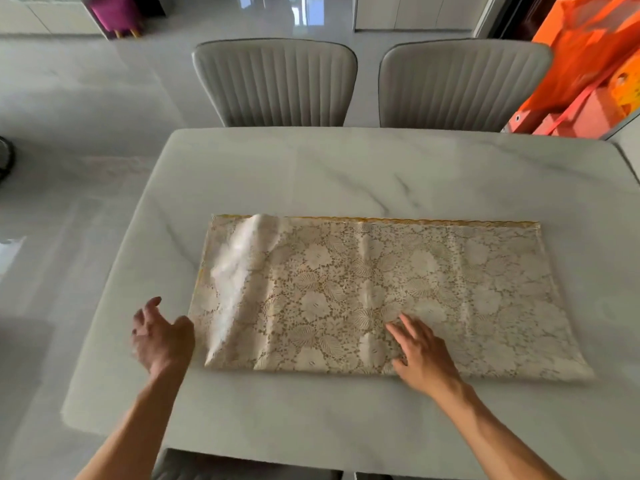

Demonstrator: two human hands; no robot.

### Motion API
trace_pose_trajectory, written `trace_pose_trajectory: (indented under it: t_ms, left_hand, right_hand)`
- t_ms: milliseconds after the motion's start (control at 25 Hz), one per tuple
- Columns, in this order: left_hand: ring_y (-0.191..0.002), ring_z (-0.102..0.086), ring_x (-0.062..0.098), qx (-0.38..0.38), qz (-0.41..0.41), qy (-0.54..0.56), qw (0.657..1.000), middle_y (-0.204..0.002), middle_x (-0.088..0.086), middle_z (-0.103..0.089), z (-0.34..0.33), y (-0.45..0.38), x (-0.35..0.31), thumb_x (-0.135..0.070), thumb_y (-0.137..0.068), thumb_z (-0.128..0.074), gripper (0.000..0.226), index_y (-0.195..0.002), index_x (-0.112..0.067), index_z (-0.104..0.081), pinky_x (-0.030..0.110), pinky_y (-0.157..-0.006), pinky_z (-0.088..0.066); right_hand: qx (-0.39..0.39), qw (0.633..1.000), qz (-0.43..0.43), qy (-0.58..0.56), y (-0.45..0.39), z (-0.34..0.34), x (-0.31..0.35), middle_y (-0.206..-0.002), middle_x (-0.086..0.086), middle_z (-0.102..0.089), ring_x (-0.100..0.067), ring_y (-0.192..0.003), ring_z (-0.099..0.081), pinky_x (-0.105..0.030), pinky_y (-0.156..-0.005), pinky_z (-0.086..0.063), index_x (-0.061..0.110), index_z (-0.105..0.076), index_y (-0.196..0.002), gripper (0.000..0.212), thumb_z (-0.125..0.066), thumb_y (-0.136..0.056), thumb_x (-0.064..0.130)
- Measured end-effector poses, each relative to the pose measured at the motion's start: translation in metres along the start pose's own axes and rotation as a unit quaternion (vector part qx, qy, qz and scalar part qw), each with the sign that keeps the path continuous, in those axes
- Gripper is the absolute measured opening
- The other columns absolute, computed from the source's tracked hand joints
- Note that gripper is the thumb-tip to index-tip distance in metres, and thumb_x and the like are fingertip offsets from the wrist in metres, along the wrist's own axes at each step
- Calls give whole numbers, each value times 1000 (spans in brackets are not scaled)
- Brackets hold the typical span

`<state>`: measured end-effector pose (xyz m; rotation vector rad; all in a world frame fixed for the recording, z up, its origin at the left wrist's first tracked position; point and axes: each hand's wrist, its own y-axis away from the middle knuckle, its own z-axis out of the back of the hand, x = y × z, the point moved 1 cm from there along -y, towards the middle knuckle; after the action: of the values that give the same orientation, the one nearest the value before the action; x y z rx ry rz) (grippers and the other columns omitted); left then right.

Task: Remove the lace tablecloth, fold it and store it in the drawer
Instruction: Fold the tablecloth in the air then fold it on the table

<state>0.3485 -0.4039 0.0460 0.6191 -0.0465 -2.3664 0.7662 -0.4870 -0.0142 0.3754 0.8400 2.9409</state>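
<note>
The lace tablecloth (pixel 381 292), cream with a flower pattern and a yellow edge, lies folded into a long rectangle on the white marble table (pixel 311 174). Its left part is rumpled, with a raised crease. My right hand (pixel 422 355) rests flat on the cloth near its front edge, fingers spread. My left hand (pixel 161 336) hovers just left of the cloth's front left corner, fingers apart, holding nothing. No drawer is in view.
Two grey ribbed chairs (pixel 275 81) (pixel 464 84) stand at the table's far side. Orange bags and boxes (pixel 585 71) sit at the far right corner. Another chair back (pixel 242 469) shows at the near edge. A purple stool (pixel 116 12) stands far left.
</note>
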Motion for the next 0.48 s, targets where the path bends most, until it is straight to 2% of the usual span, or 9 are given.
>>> trace_pose_trajectory:
  t_ms: [80,160,240,320,400,480]
  left_hand:
    - [-116,-51,38,47,-227,-31,972,-135,11,-55,-28,40,-29,-5,-77,-65,54,-129,-17,-53,51,-94,-45]
    - [-121,-52,30,120,-362,-65,922,-137,5,-57,-64,71,-71,-12,-83,-64,47,-129,-19,-57,49,-98,-45]
    - [-128,-48,23,171,-418,-83,888,-143,1,-53,-103,85,-122,-19,-91,-57,43,-134,-22,-53,45,-106,-40]
    - [-131,-45,20,197,-457,-94,862,-146,-1,-49,-142,81,-175,-14,-95,-50,44,-138,-24,-48,41,-108,-37]
    - [-136,-37,23,208,-497,-148,829,-152,1,-40,-175,71,-222,-9,-95,-47,49,-141,-24,-42,43,-112,-32]
    - [-144,-25,25,210,-512,-194,810,-158,4,-28,-198,63,-259,-13,-95,-49,54,-146,-23,-36,47,-117,-22]
  right_hand:
    - [-3,1000,6,-12,-1,4,-3,-165,2,-10,-23,-150,-16,-47,-118,-25,32,-26,-152,67,-56,-92,35]
    - [-30,999,11,-28,-16,20,-15,-163,1,-21,-21,-147,-24,-44,-117,-26,30,-35,-148,60,-58,-93,30]
    - [-92,995,20,-27,-49,49,-40,-156,-1,-37,-21,-141,-36,-41,-113,-32,25,-44,-144,54,-59,-92,21]
    - [-149,989,17,-13,-88,82,-75,-147,-4,-49,-24,-131,-48,-38,-107,-40,20,-49,-140,50,-59,-91,11]
    - [-170,985,-2,4,-122,111,-113,-148,-8,-47,-27,-131,-48,-42,-105,-42,18,-46,-142,51,-54,-93,8]
    - [-146,988,-26,39,-145,132,-148,-156,-9,-36,-29,-139,-39,-48,-110,-38,19,-38,-148,58,-52,-92,9]
